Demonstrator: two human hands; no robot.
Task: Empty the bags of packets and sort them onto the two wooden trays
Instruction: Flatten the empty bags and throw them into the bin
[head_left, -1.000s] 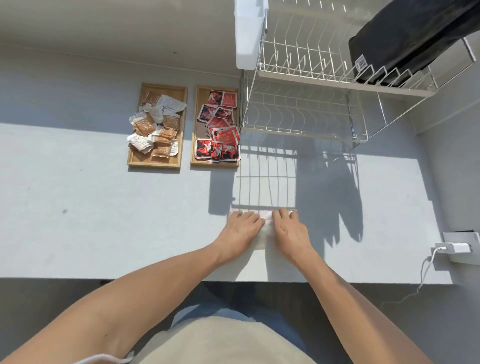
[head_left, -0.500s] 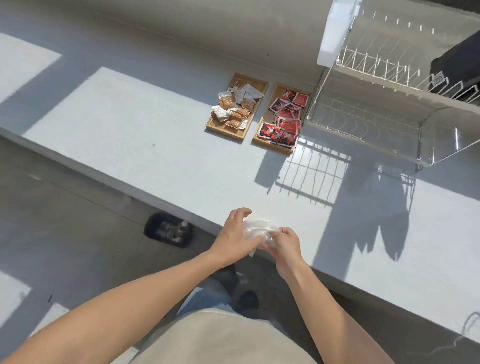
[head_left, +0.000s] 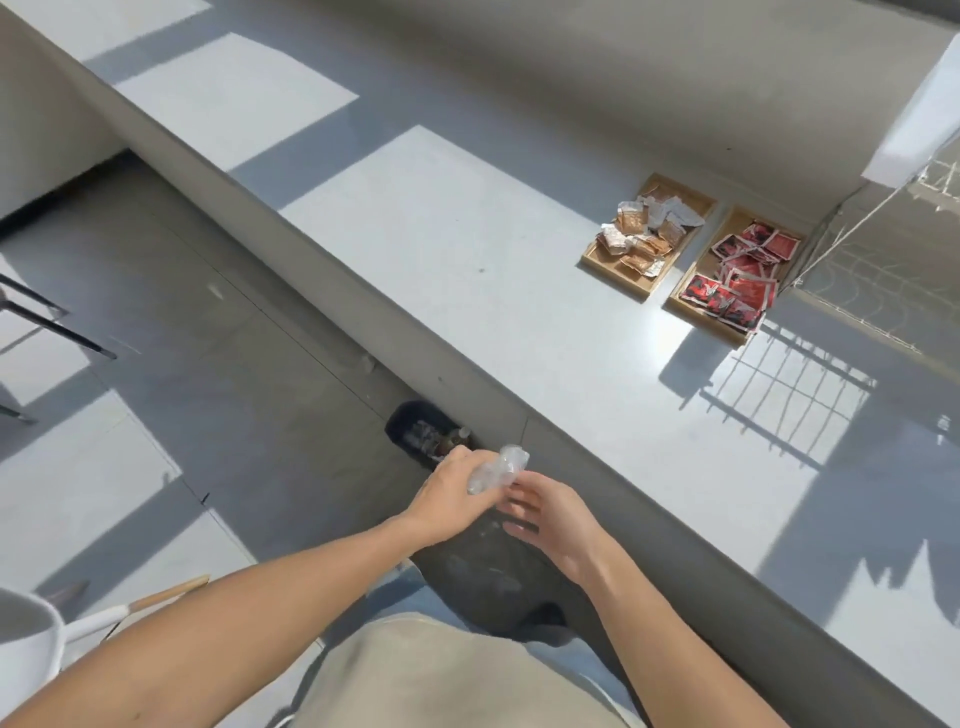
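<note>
Below the counter edge, over the floor, our left hand (head_left: 451, 500) grips a crumpled clear plastic bag (head_left: 497, 468). Our right hand (head_left: 551, 514) is just beside it with relaxed, spread fingers and holds nothing. Far on the counter (head_left: 467, 249) we see two wooden trays side by side: the left tray (head_left: 597, 256) carries brown packets (head_left: 641, 241), the right tray (head_left: 684, 305) carries red packets (head_left: 737, 275).
</note>
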